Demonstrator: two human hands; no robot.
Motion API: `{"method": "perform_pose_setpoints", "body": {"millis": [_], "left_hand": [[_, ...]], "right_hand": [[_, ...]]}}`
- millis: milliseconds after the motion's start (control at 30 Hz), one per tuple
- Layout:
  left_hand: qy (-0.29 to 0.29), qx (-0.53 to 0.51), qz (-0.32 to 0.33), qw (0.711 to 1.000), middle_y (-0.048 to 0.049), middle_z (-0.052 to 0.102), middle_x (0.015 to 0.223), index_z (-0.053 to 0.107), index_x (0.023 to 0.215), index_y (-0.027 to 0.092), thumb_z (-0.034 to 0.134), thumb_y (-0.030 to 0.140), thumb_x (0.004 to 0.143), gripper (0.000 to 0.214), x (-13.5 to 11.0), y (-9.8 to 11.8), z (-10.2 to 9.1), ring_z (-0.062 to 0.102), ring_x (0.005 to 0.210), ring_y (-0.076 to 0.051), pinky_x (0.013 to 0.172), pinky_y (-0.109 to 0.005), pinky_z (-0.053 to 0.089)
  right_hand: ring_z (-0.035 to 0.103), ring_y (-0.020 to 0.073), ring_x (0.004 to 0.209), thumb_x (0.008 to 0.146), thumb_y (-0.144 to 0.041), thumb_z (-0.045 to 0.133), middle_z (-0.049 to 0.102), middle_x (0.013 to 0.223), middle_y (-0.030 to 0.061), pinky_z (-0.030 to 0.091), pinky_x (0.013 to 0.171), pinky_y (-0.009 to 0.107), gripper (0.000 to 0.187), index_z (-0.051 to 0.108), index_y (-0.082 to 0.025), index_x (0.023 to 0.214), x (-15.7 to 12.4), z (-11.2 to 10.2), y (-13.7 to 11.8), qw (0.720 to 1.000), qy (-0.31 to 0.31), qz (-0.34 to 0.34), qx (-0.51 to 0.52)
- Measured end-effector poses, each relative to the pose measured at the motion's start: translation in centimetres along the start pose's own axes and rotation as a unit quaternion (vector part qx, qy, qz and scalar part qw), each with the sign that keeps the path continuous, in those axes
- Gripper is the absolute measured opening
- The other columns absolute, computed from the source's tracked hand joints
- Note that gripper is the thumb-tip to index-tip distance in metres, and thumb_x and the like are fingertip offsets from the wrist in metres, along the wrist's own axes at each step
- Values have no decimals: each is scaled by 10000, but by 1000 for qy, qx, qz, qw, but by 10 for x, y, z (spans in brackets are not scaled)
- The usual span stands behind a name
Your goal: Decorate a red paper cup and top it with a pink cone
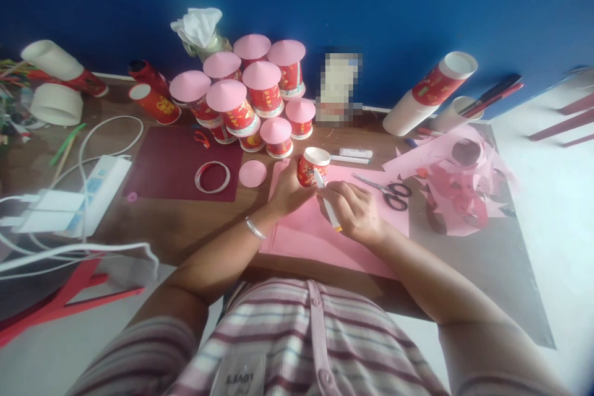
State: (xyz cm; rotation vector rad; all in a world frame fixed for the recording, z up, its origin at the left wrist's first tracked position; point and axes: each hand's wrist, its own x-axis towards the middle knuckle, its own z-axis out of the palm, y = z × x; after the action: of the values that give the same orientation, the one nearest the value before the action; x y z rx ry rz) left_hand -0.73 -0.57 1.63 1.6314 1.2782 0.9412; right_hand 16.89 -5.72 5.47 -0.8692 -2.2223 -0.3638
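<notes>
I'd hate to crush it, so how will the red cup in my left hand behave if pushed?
The red cup looks papery, so it's probably light and might dent. Its round sides suggest it could roll once tipped.

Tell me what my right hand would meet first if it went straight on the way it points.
Most likely the red patterned paper cup with a white rim, held in your left hand. The slim white tube in your right hand points at it; whether they touch is unclear.

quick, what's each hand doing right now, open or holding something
Left hand: closed around the red paper cup.
Right hand: closed, holding a white tube, its tip at the cup's side.
</notes>
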Motion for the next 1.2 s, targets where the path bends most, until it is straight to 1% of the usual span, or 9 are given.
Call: {"method": "perform_pose_setpoints", "body": {"millis": [133,267,400,533,667,867,1067,1200], "left_hand": [[1,6,0,1000,-58,711,1035,569,1168,195,827,229,678,554,0,1,-1,665,890,-218,751,-327,546],[4,1,-11,1000,-52,716,995,574,1135,189,836,225,664,540,1,3,-1,664,866,-215,734,-318,544],[15,-4,-21,1000,-36,711,950,575,1109,186,842,242,656,528,3,0,-1,662,836,-206,712,-303,537],[27,-12,-1,1000,-26,701,905,586,1054,177,860,281,652,498,5,-7,0,651,796,-189,693,-286,527],[32,-21,19,999,-20,694,882,584,1011,176,858,312,665,462,7,-11,0,642,775,-181,683,-278,518],[33,-27,8,999,-15,693,885,578,989,188,868,352,658,469,8,-9,-1,653,799,-192,709,-290,528],[31,-41,12,999,-6,688,886,579,1000,185,856,317,667,453,9,-11,0,652,795,-180,693,-273,517],[34,-32,22,999,0,682,859,577,987,181,823,288,679,409,8,-10,0,635,761,-167,673,-268,507]], "right_hand": [[606,163,715,957,-66,557,663,855,73,485,606,282,162,614,-122,1098,1,0,0,1000,-1,-2,7],[617,165,713,960,-64,545,669,852,67,478,594,283,169,611,-133,1100,1,0,-1,1000,-8,0,15],[636,173,716,951,-60,547,678,844,62,491,594,287,199,585,-137,1130,-1,0,-1,999,-18,1,30],[636,168,706,964,-75,535,685,848,63,496,592,282,186,564,-150,1131,-2,2,0,999,-22,4,24],[636,173,701,955,-66,543,684,837,70,494,587,283,173,562,-130,1114,-3,3,0,1000,-20,3,24],[623,162,705,969,-77,519,672,837,56,488,603,278,158,565,-156,1098,-4,2,0,999,-30,8,14],[629,168,711,950,-63,554,678,831,69,494,594,279,144,570,-127,1079,-4,3,0,1000,-20,4,18],[631,169,711,953,-71,545,672,833,63,488,594,282,159,574,-136,1096,-5,2,0,1000,-17,5,22]]}}
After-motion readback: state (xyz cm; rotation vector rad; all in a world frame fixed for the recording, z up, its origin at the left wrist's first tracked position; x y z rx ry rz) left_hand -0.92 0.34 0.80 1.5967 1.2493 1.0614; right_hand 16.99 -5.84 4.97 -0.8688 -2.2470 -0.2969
